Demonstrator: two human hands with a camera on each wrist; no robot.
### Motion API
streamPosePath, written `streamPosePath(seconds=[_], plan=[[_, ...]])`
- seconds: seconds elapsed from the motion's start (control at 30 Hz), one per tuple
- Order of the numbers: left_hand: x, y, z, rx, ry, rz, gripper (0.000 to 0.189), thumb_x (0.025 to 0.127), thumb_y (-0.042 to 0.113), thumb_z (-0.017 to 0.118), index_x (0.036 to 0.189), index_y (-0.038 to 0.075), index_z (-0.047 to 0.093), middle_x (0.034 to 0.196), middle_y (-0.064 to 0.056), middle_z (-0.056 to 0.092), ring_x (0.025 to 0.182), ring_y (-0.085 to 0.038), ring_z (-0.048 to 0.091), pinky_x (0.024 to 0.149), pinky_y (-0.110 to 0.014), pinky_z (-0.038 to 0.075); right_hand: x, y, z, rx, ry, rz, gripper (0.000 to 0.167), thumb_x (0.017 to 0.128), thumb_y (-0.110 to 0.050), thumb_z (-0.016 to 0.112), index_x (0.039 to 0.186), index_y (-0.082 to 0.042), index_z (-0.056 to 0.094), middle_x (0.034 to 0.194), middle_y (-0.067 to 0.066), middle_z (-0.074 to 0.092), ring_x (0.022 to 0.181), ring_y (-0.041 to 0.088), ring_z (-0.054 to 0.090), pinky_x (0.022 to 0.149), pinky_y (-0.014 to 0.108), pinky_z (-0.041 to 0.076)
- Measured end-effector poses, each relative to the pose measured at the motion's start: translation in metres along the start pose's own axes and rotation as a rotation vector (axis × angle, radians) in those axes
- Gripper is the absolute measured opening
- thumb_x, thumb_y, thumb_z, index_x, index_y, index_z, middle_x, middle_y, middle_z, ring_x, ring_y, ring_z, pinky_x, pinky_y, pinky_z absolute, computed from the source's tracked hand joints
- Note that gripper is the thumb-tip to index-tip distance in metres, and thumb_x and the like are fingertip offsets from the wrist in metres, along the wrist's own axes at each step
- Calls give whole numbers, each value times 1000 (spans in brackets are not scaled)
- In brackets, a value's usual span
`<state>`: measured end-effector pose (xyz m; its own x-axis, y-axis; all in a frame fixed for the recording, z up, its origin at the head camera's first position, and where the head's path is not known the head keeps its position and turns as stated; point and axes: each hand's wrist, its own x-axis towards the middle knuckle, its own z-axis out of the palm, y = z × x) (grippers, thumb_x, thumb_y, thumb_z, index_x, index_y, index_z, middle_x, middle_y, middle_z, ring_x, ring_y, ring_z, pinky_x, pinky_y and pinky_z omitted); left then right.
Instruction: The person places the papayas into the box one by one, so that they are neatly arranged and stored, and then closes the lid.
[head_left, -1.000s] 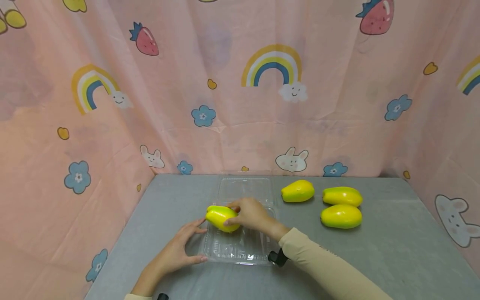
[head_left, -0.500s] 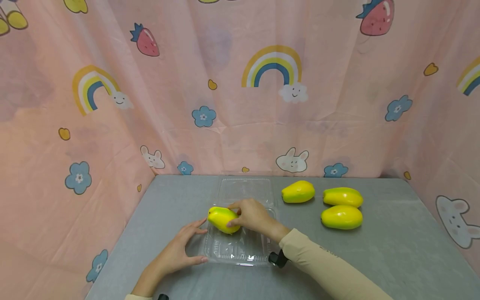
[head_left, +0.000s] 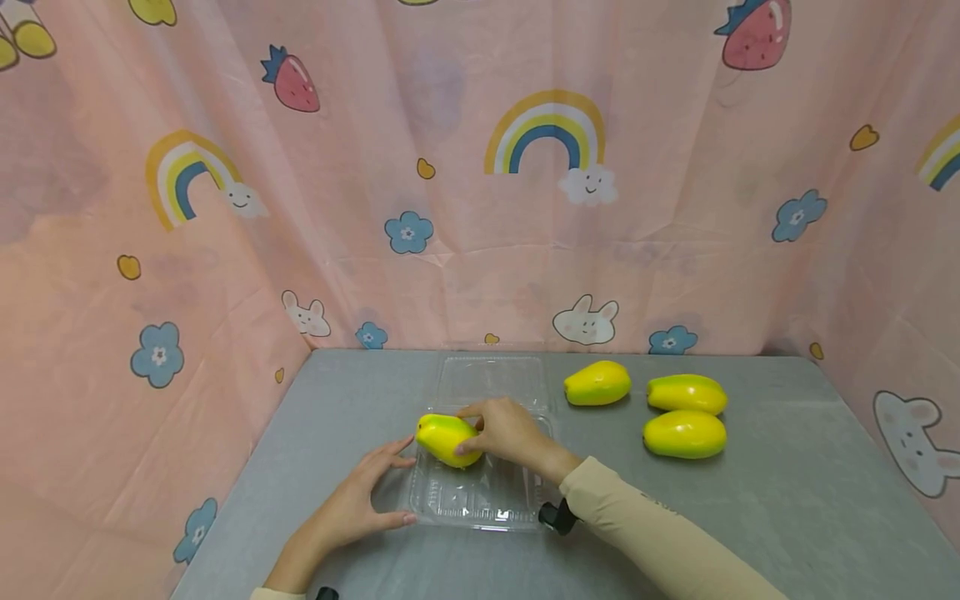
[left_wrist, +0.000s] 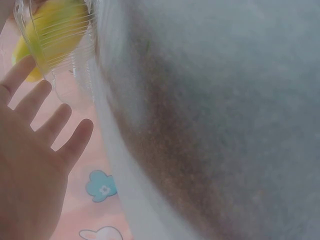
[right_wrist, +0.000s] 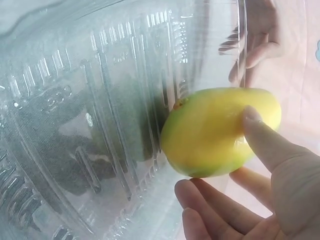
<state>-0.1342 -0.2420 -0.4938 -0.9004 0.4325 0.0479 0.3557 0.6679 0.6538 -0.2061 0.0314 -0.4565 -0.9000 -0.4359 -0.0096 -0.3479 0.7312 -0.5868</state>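
Note:
A yellow-green papaya (head_left: 446,439) is pinched between thumb and fingers of my right hand (head_left: 510,435) over the far left part of a clear plastic clamshell box (head_left: 480,504). In the right wrist view the thumb lies along one side of the papaya (right_wrist: 215,132), with fingers under the other. The box lies with its lid (head_left: 491,379) folded back behind it. My left hand (head_left: 363,496) is spread at the box's left side, fingertips right at the rim. The left wrist view shows that hand (left_wrist: 35,145) with its fingers straight and apart, beside the clear wall.
To the right of the box, three more papayas lie on the grey table (head_left: 765,517): one papaya (head_left: 597,383) near the lid, then a papaya (head_left: 686,393) just behind another papaya (head_left: 684,434). A pink printed curtain (head_left: 480,275) closes off the back and sides.
The papaya in my right hand has shifted slightly right and toward me over the box. My left hand has stayed at the rim.

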Motion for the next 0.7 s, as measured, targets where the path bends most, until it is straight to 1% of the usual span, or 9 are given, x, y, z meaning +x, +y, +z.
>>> streamPosePath(seconds=[0.2,0.27,0.37,0.57,0.7], plan=[[0,-1,0,-1,-4,-13,79,70,60,81,136,24,57,163,7,31,151,-27,29,116,-63,31,1,1,0,9,-3,9,59,74,-48,83,124,-21,70,108,3,77,89,15,70,74,31,57],[0,-1,0,0,-3,-9,80,70,62,80,136,23,57,163,6,31,151,-28,29,116,-63,31,1,1,0,12,-5,12,58,75,-48,82,124,-21,70,107,3,76,88,15,69,73,30,56],[0,-1,1,3,-1,-4,79,70,61,81,136,22,58,163,6,32,151,-27,30,116,-62,32,0,1,-1,13,-9,8,56,76,-47,82,124,-20,70,105,3,76,84,13,66,72,29,55],[0,-1,1,20,16,28,74,72,52,84,134,21,58,162,4,34,149,-29,32,114,-62,34,0,2,-1,12,-6,0,55,78,-47,80,124,-18,70,104,4,76,82,13,66,70,28,54],[0,-1,1,20,16,26,74,72,49,85,135,21,59,162,4,34,149,-28,32,115,-62,34,-1,1,-2,14,-7,4,55,79,-47,79,124,-18,70,106,5,76,82,13,65,70,28,54]])
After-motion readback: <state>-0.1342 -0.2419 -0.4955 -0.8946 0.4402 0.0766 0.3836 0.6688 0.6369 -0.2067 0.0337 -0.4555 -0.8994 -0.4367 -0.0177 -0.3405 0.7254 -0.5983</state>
